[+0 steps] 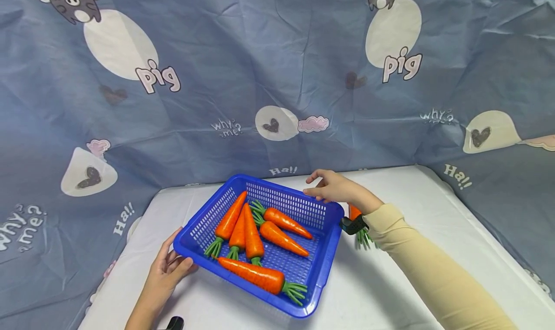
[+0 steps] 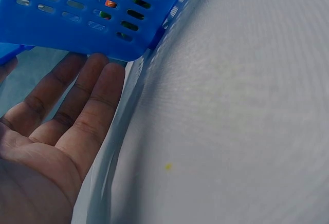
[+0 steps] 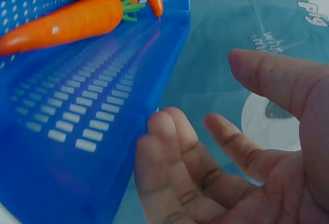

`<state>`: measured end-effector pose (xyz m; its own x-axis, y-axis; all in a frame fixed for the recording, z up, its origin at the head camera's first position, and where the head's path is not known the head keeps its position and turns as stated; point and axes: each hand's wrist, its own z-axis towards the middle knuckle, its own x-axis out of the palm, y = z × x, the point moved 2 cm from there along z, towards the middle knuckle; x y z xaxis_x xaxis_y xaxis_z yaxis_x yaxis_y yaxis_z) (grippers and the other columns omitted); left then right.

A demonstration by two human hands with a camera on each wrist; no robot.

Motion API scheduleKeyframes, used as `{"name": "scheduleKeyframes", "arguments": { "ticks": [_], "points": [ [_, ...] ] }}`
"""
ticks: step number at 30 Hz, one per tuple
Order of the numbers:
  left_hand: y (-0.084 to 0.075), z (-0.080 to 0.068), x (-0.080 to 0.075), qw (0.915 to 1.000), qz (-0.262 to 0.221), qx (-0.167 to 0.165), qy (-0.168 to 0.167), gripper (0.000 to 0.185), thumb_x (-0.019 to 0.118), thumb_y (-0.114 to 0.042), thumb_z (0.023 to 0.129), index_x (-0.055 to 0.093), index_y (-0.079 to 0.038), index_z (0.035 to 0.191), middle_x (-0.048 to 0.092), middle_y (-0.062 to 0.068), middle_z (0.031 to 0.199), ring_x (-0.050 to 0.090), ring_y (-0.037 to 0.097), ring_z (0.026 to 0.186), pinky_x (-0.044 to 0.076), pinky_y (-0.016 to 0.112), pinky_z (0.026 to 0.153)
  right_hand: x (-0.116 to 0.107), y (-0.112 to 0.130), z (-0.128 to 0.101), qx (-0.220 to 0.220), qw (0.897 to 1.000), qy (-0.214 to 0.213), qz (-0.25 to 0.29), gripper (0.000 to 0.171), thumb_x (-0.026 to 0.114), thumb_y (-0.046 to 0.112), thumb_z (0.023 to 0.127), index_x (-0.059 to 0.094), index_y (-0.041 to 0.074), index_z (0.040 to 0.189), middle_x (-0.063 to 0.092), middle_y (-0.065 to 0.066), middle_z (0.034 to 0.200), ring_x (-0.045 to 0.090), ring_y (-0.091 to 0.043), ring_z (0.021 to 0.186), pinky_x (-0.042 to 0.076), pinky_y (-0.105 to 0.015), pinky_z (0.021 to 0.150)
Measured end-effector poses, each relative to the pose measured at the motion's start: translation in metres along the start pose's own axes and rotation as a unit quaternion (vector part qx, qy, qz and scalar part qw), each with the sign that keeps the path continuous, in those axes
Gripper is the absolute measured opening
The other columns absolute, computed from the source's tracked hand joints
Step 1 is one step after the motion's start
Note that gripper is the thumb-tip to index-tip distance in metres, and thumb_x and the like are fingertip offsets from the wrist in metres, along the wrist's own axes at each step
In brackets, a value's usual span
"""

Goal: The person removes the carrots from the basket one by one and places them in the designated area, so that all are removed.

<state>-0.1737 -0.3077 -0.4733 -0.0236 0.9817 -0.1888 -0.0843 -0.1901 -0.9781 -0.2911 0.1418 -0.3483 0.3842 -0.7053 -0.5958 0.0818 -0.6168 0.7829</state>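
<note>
A blue perforated basket (image 1: 329, 253) sits askew on the white table (image 1: 390, 291) and holds several orange toy carrots (image 1: 260, 274) with green tops. My left hand (image 1: 171, 262) rests at the basket's near left corner, fingers straight under the rim (image 2: 77, 34) and thumb against the wall. My right hand (image 1: 318, 185) hovers by the far right corner with its fingers relaxed and holding nothing. In the right wrist view its fingers (image 3: 169, 152) lie beside the basket's outer wall (image 3: 92, 131), with carrots (image 3: 67, 23) visible inside. One more carrot (image 1: 354, 210) lies outside the basket, partly hidden behind my right wrist.
A blue cloth (image 1: 260, 70) printed with pigs and hearts hangs behind and around the table. A black wrist camera (image 1: 352, 225) sits on my right forearm. A small dark object (image 1: 175, 323) shows at the bottom edge.
</note>
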Motion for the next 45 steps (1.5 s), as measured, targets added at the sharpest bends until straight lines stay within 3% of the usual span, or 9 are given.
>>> {"name": "scheduleKeyframes", "arguments": {
  "ticks": [10,13,19,21,28,31,38,45],
  "points": [
    [0.001,0.0,-0.001,1.0,-0.008,0.0,0.0,0.077,0.068,-0.004,0.105,0.03,-0.021,0.17,0.073,-0.021,0.123,0.075,0.004,0.106,0.068,0.027,0.084,0.028,0.016,0.009,-0.008,0.994,0.041,0.101,0.053,0.072,0.026,0.105,0.051,-0.002,0.145,0.072,-0.023,0.115,0.073,-0.023,0.09,0.069,-0.043,0.088],
    [0.001,0.0,-0.001,0.9999,-0.01,0.001,0.0,0.077,0.068,-0.004,0.105,0.03,-0.021,0.17,0.073,-0.021,0.123,0.075,0.004,0.106,0.068,0.027,0.084,0.04,0.022,0.013,-0.009,0.991,0.056,0.118,0.052,0.071,0.025,0.106,0.051,-0.002,0.145,0.073,-0.018,0.113,0.072,-0.021,0.088,0.068,-0.048,0.092],
    [0.002,0.0,-0.001,1.0,-0.009,0.0,0.002,0.077,0.068,-0.004,0.105,0.03,-0.022,0.17,0.073,-0.02,0.123,0.075,0.004,0.106,0.068,0.027,0.084,0.065,0.032,0.024,-0.007,0.986,0.084,0.144,0.055,0.07,0.025,0.106,0.049,-0.004,0.147,0.072,-0.021,0.118,0.072,-0.025,0.091,0.069,-0.045,0.091],
    [0.002,-0.001,-0.001,1.0,-0.009,0.0,0.002,0.077,0.068,-0.004,0.105,0.03,-0.022,0.17,0.073,-0.021,0.123,0.075,0.004,0.106,0.068,0.027,0.084,0.072,0.035,0.027,-0.003,0.985,0.091,0.147,0.055,0.071,0.027,0.106,0.049,-0.003,0.147,0.073,-0.022,0.12,0.072,-0.024,0.09,0.069,-0.042,0.089],
    [0.003,0.0,-0.001,0.9999,-0.01,0.007,0.008,0.077,0.067,-0.003,0.105,0.029,-0.021,0.17,0.073,-0.02,0.124,0.075,0.005,0.106,0.068,0.027,0.084,0.097,0.038,0.041,0.013,0.979,0.119,0.167,0.054,0.071,0.028,0.105,0.05,0.0,0.146,0.069,-0.011,0.1,0.067,-0.017,0.079,0.069,-0.037,0.083],
    [0.003,0.001,-0.001,0.9998,-0.014,0.012,0.011,0.078,0.067,-0.001,0.105,0.029,-0.021,0.17,0.073,-0.019,0.124,0.075,0.005,0.106,0.068,0.028,0.084,0.104,0.038,0.044,0.02,0.978,0.126,0.164,0.056,0.071,0.029,0.105,0.048,0.0,0.147,0.068,-0.011,0.101,0.067,-0.017,0.081,0.069,-0.037,0.084],
    [0.004,0.001,-0.001,0.9997,-0.017,0.014,0.013,0.078,0.066,-0.001,0.105,0.029,-0.021,0.17,0.073,-0.019,0.125,0.075,0.005,0.107,0.068,0.028,0.084,0.116,0.036,0.047,0.022,0.978,0.13,0.159,0.059,0.073,0.031,0.104,0.053,0.001,0.151,0.073,-0.022,0.126,0.075,-0.021,0.089,0.069,-0.041,0.089],
    [0.003,0.001,-0.001,0.9997,-0.016,0.013,0.009,0.077,0.067,-0.001,0.105,0.03,-0.02,0.17,0.073,-0.021,0.125,0.075,0.004,0.107,0.068,0.027,0.084,0.124,0.039,0.047,0.02,0.977,0.143,0.159,0.062,0.075,0.03,0.102,0.054,0.001,0.153,0.078,-0.019,0.116,0.075,-0.018,0.081,0.069,-0.038,0.087]
  ]
}}
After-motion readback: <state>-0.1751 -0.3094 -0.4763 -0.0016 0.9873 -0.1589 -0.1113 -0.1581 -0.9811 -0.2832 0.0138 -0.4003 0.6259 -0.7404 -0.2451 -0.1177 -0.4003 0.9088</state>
